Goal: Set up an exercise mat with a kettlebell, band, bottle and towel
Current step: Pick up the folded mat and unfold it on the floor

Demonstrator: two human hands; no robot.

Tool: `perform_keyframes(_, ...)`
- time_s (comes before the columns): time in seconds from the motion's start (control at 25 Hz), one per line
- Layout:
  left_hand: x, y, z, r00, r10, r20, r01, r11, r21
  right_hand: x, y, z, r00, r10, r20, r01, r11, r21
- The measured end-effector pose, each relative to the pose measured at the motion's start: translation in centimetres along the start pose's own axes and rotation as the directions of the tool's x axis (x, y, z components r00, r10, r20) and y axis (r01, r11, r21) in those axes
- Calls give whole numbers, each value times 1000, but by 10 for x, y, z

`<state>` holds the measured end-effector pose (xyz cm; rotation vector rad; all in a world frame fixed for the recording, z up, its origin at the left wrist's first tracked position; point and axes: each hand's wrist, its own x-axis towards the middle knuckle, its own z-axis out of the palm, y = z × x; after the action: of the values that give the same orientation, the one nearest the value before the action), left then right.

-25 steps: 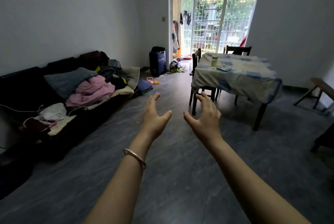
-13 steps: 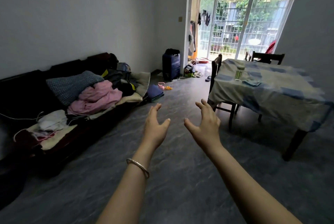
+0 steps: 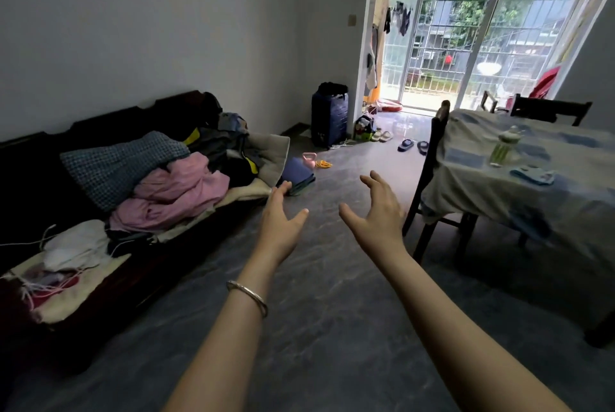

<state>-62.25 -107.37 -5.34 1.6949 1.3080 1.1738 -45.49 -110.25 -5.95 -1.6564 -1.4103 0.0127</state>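
Note:
A folded blue mat [image 3: 298,174] lies on the floor at the far end of the sofa. Just behind it stand a small pink kettlebell [image 3: 309,159] and a yellow band [image 3: 323,164]. A clear bottle [image 3: 502,147] with a green lower part stands on the table, and a light blue towel [image 3: 532,176] lies beside it. My left hand [image 3: 281,223] and my right hand [image 3: 376,212] are both held out in front of me, empty, fingers spread, well short of the mat.
A dark sofa [image 3: 109,278] piled with clothes and cushions runs along the left wall. A table with a cloth [image 3: 532,208] and dark chairs [image 3: 432,178] stands at the right. A dark suitcase [image 3: 329,118], slippers [image 3: 412,145] and a barred glass door [image 3: 466,28] lie ahead.
The view has moved forward and turned left: the sofa, mat and kettlebell are closer, and the table has slid to the right. Both hands stay open and empty.

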Motion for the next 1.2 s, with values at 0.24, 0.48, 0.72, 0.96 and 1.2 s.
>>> perform_keyframes(0.24,152,-34,4,999,0,35,0,1000,11,113,12,81,999,37,4,-37,999,-20)
perform_keyframes(0.48,279,-67,44,999,-17,39,16,1000,17,222,60,150,1000,29,6,-29,999,-25)
perform_keyframes(0.72,415,-73,85,997,-77,-17,77,997,-5,357,117,205,998,-19,60,23,997,-70)
perform_keyframes(0.96,531,-97,109,995,-96,-22,97,995,32,462,155,264,996,-4,84,11,997,-82)
perform_keyframes(1.2,677,-140,132,996,-78,-34,78,997,-4,578,188,348,996,3,84,6,995,-98)
